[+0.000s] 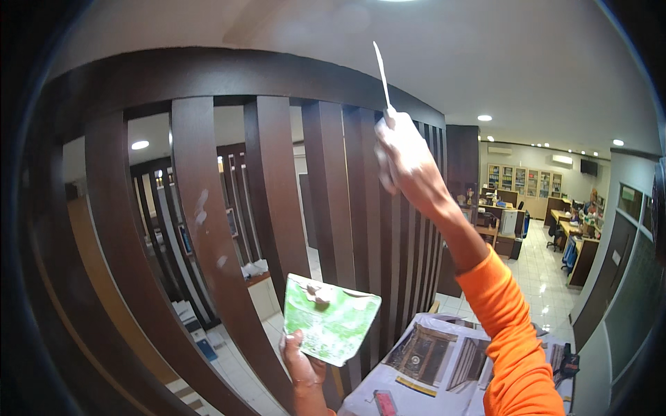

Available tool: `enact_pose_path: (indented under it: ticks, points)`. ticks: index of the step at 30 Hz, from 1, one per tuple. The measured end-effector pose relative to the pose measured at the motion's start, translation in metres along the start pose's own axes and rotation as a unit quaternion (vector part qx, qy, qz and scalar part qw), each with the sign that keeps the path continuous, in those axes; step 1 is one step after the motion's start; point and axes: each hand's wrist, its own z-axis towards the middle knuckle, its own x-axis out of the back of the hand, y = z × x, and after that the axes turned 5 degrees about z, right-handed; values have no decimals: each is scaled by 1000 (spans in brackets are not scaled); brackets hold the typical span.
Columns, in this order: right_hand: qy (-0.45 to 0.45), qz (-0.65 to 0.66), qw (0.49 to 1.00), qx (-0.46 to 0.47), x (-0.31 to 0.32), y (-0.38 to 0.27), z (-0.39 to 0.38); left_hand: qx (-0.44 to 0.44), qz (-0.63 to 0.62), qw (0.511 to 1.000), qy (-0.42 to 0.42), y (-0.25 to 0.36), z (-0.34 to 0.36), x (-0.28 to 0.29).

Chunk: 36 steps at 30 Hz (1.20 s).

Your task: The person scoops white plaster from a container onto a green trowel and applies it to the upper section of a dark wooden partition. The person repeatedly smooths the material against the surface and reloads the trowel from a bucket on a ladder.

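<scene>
Orange sleeve (pixel 517 333), right hand (pixel 408 149) clenched round a putty knife (pixel 381 74), left hand (pixel 305 364) pinching a green, white-smeared board (pixel 329 326) at its lower-left corner, dab (pixel 319 295) near its top edge

A curved, dark brown slatted partition (pixel 191 73) fills the left and centre of the frame under a pale ceiling (pixel 548 69). A round ceiling light (pixel 485 118) glows at upper right. Beyond it, at the right, an office holds binder-filled cabinets (pixel 526 180) along the far wall, wooden desks (pixel 581 232), a mounted dark screen (pixel 589 167) and glossy, pale tiled flooring (pixel 538 298).
</scene>
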Motion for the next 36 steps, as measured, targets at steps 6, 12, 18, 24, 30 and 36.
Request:
enact_pose_path:
  ticks: [6,12,18,24,30,36]
  points:
    - [75,-308,918,238,-25,-47,113,44,-37,998,-6,2,-1,-21]
    - [20,-272,940,204,-51,-61,142,35,-28,999,6,5,-7,-17]
    - [104,-494,792,345,-58,-57,174,40,-8,998,42,0,-5,-6]
    - [86,-285,909,291,-65,-57,184,66,23,996,56,2,-7,-6]
    - [27,-210,950,231,-73,-58,182,48,10,996,69,7,-13,-15]
    - [69,146,962,219,-82,-38,202,57,24,996,63,11,-17,-13]
